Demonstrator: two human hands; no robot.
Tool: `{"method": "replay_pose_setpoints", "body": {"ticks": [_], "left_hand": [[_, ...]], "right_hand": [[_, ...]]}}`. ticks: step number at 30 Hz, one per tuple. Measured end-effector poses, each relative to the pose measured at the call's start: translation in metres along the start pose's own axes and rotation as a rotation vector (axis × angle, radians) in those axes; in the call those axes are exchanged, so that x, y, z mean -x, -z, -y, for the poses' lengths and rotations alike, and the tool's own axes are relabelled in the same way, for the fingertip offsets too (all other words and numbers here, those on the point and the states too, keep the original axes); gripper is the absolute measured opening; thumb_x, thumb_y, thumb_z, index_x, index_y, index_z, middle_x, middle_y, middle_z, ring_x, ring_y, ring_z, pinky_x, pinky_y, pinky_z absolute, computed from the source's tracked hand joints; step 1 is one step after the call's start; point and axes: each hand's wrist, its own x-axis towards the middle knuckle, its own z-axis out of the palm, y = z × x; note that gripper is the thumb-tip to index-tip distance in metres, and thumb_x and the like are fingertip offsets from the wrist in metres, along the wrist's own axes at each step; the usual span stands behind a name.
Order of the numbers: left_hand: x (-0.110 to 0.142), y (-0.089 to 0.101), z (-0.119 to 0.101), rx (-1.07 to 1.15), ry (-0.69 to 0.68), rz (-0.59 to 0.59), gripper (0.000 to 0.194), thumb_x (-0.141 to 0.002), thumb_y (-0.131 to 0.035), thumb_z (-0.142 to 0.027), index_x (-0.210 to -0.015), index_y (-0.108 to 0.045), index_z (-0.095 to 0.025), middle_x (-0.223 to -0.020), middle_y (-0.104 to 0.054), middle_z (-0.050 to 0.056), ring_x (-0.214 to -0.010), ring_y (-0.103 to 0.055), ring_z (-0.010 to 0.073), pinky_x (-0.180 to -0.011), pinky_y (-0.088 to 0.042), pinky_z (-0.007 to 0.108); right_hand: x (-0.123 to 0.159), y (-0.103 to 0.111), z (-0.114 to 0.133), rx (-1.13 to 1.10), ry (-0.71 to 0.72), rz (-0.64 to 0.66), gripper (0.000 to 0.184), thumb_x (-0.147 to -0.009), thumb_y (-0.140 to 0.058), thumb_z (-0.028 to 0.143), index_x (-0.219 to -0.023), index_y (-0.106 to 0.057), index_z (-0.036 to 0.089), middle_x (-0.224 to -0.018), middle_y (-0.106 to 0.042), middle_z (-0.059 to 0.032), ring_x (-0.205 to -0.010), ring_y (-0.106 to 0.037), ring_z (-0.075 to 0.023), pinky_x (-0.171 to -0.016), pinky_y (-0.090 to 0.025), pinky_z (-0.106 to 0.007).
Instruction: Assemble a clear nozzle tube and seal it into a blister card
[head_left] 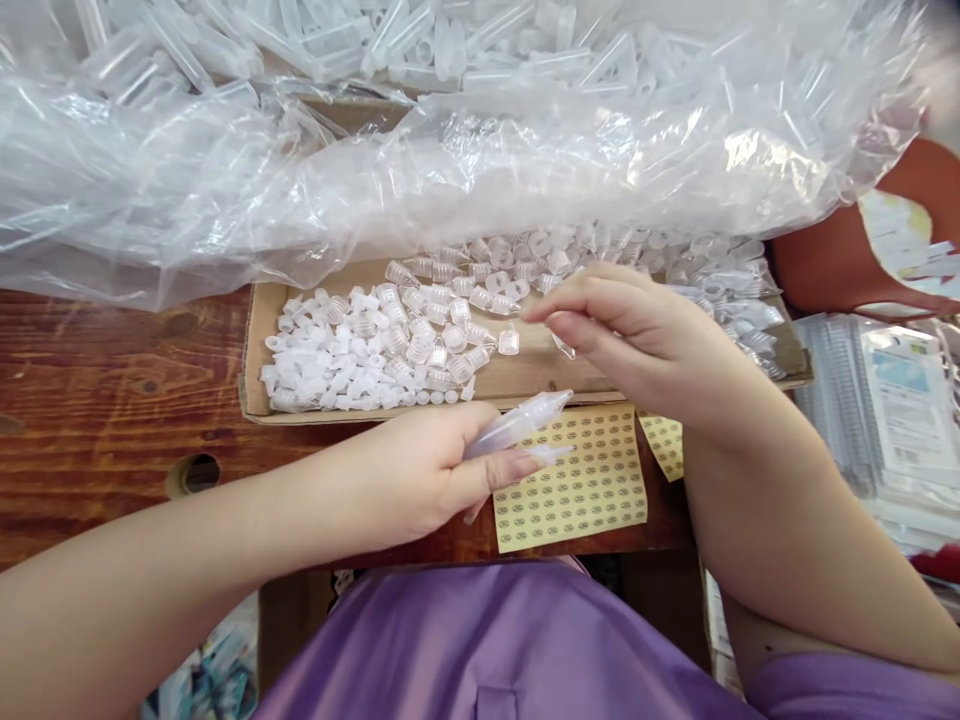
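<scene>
My left hand [457,465] is closed around a translucent plastic squeeze bottle [510,425], whose pointed end aims up and to the right. A small white nozzle tip [553,454] sticks out by the thumb of the same hand. Over the shallow cardboard tray [251,395], my right hand [630,330] has its fingers drawn together; whether anything is pinched in them is hidden. Just below those fingers is a clear piece [564,346]. Clear ridged caps [454,338] and a heap of white nozzle tips [337,360] lie in the tray.
Behind the tray, a large clear plastic bag [420,190] holds many translucent tubes [480,45]. A yellow sticker sheet [585,490] lies at the front table edge. Stacked clear packages [862,400] and a red-brown container [832,260] stand at right. The wooden table [112,400] has a round hole.
</scene>
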Motion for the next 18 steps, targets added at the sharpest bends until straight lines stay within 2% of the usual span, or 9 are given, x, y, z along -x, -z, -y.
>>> {"method": "replay_pose_setpoints", "body": {"ticks": [1,3,5,7,10,13,15,18], "left_hand": [[0.000,0.001,0.001,0.070,0.007,0.029,0.046,-0.086,-0.040,-0.063,-0.088,-0.055,-0.019,-0.068,-0.061,-0.001,-0.059,-0.057,0.0146,-0.053,-0.041,0.024],[-0.001,0.003,0.002,0.179,0.010,0.090,0.044,-0.083,-0.049,-0.062,-0.089,-0.054,-0.019,-0.066,-0.059,-0.003,-0.056,-0.055,0.0119,-0.051,-0.040,0.021],[0.000,0.003,0.002,0.240,0.015,0.126,0.040,-0.081,-0.056,-0.057,-0.092,-0.054,-0.019,-0.067,-0.060,-0.004,-0.056,-0.055,0.0107,-0.051,-0.040,0.020],[0.002,0.004,0.001,0.292,0.046,0.110,0.037,-0.082,-0.056,-0.054,-0.094,-0.056,-0.019,-0.065,-0.058,-0.004,-0.054,-0.053,0.0100,-0.049,-0.040,0.019],[0.005,0.007,0.002,0.397,0.016,0.031,0.033,-0.085,-0.054,-0.051,-0.089,-0.059,-0.019,-0.060,-0.055,-0.004,-0.051,-0.050,0.0087,-0.049,-0.040,0.019],[0.005,0.014,0.003,0.462,-0.077,-0.033,0.027,-0.087,-0.055,-0.044,-0.086,-0.063,-0.018,-0.057,-0.055,-0.005,-0.048,-0.047,0.0066,-0.049,-0.040,0.017],[0.005,0.018,0.002,0.453,-0.086,-0.062,0.025,-0.087,-0.055,-0.041,-0.086,-0.066,-0.018,-0.054,-0.053,-0.005,-0.046,-0.045,0.0058,-0.047,-0.038,0.016],[0.004,0.022,0.001,0.437,-0.092,-0.066,0.022,-0.086,-0.057,-0.037,-0.082,-0.067,-0.018,-0.052,-0.050,-0.006,-0.046,-0.045,0.0053,-0.047,-0.037,0.016]], "right_hand": [[-0.002,-0.002,-0.004,0.126,0.010,-0.032,0.026,-0.094,-0.046,0.032,-0.104,-0.067,0.021,-0.101,-0.062,-0.0091,-0.098,-0.057,-0.0237,-0.086,-0.046,-0.039],[-0.005,-0.009,-0.012,0.332,0.051,0.016,0.024,-0.091,-0.051,0.028,-0.109,-0.067,0.024,-0.111,-0.058,-0.0107,-0.104,-0.052,-0.0277,-0.091,-0.044,-0.045],[-0.008,-0.014,-0.015,0.434,0.086,0.096,0.025,-0.093,-0.048,0.029,-0.107,-0.067,0.023,-0.111,-0.058,-0.0123,-0.103,-0.051,-0.0285,-0.092,-0.043,-0.046],[-0.008,-0.014,-0.016,0.450,0.110,0.127,0.026,-0.094,-0.044,0.029,-0.104,-0.066,0.018,-0.108,-0.059,-0.0138,-0.102,-0.052,-0.0283,-0.093,-0.043,-0.046],[0.000,0.001,-0.015,0.288,0.031,0.084,0.021,-0.091,-0.051,0.027,-0.103,-0.063,0.014,-0.099,-0.064,-0.0107,-0.092,-0.059,-0.0245,-0.085,-0.048,-0.041],[0.012,0.021,-0.008,-0.011,-0.020,-0.017,0.019,-0.088,-0.059,0.029,-0.104,-0.062,0.020,-0.093,-0.067,-0.0036,-0.081,-0.063,-0.0176,-0.072,-0.052,-0.031],[0.017,0.030,-0.001,-0.125,0.078,-0.015,0.015,-0.088,-0.059,0.027,-0.103,-0.062,0.023,-0.094,-0.068,-0.0015,-0.084,-0.064,-0.0153,-0.074,-0.052,-0.028],[0.018,0.032,0.011,-0.111,0.252,0.049,0.013,-0.090,-0.055,0.019,-0.100,-0.062,0.023,-0.096,-0.068,-0.0017,-0.091,-0.064,-0.0140,-0.080,-0.052,-0.027]]}}
